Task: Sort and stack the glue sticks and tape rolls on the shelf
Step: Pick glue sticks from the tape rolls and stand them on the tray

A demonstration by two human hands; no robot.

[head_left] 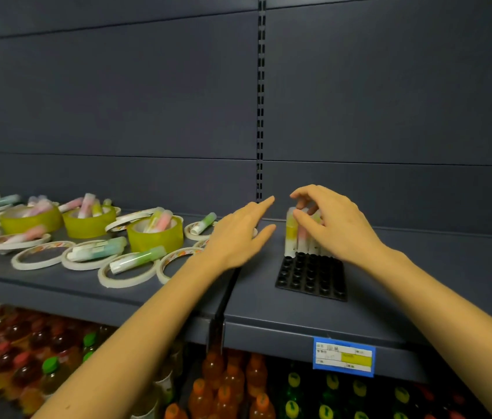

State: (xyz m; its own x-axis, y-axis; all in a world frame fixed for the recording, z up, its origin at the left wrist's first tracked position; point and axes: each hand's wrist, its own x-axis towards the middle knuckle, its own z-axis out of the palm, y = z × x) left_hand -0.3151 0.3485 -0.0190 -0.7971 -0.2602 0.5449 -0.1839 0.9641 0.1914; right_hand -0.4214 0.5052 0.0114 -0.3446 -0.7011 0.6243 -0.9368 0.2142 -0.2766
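Observation:
A black tray with round holes (311,276) lies on the right half of the grey shelf (256,300). Several glue sticks (292,234) stand upright in its far row. My right hand (335,225) is over them, its fingertips on the tops of the sticks; whether it pinches one I cannot tell. My left hand (238,234) hovers open just left of the tray, fingers straight and pointing right. On the left half lie loose glue sticks (137,258), flat white tape rolls (42,257) and thick yellow tape rolls (155,235), all mixed.
The shelf's back panel (148,116) rises behind everything. A blue and yellow price tag (344,356) sits on the shelf's front edge. Below, bottles of red, orange and green drinks (226,385) fill the lower shelf.

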